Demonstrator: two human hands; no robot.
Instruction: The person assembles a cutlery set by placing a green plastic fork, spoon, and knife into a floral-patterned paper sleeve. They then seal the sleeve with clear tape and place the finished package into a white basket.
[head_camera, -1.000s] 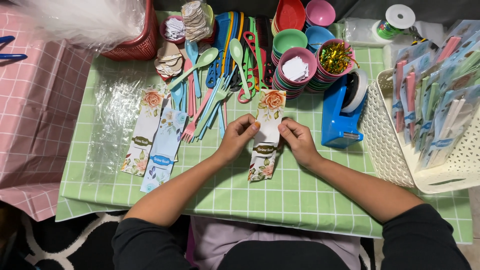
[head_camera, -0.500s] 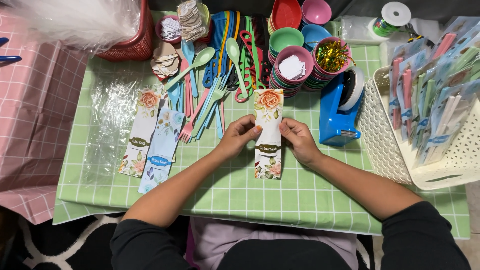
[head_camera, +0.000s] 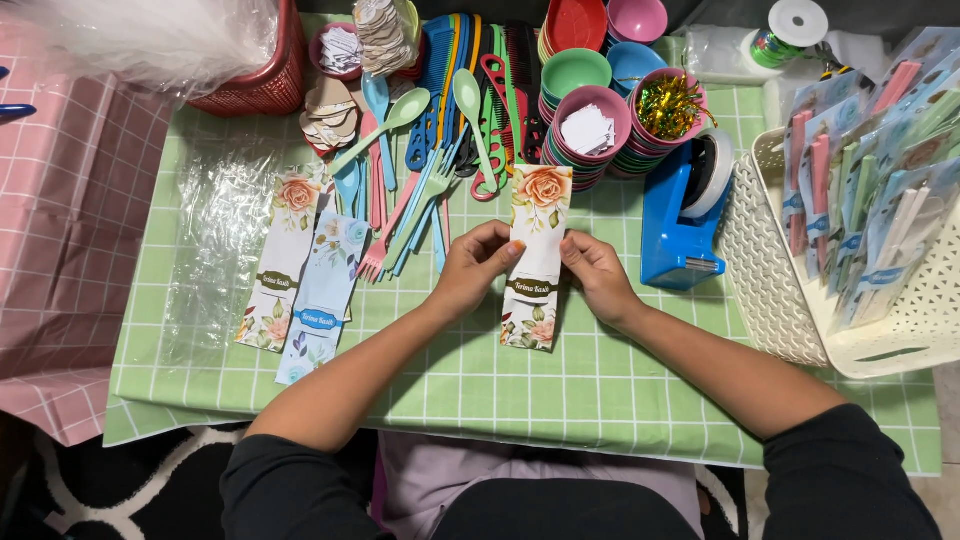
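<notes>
Head view, looking straight down on a table (head_camera: 600, 400) under a green checked cloth. Left hand (head_camera: 470, 270) and right hand (head_camera: 598, 275) both pinched shut on the long edges of one narrow floral card sleeve (head_camera: 535, 255), thumbs on top, remaining fingers curled beneath; gripped at mid-length from either side, probably to keep the strip flat and square to the body. Sleeve lying lengthwise away from the body, rose end farthest, lower end resting on the cloth.

Everything else ranged around that sleeve within arm's reach. To its left, two more floral sleeves (head_camera: 300, 270) laid side by side on clear plastic wrappers (head_camera: 200, 250), apparently parked as spare stock. Beyond its far end, a fan of pastel plastic spoons and forks (head_camera: 420, 170) beside combs (head_camera: 470, 70), then stacked small bowls (head_camera: 590, 130), one holding white paper bits, another gold foil twists (head_camera: 668, 105). Just to its right, a blue tape dispenser (head_camera: 680, 215), mouth turned toward the hands, seemingly for quick tearing. Farther right, a white lattice basket (head_camera: 770, 270) with filled packets (head_camera: 870, 180) stood on edge, likely finished pieces kept apart from loose parts. Far left beyond the sleeve, a red basket (head_camera: 265, 85).
</notes>
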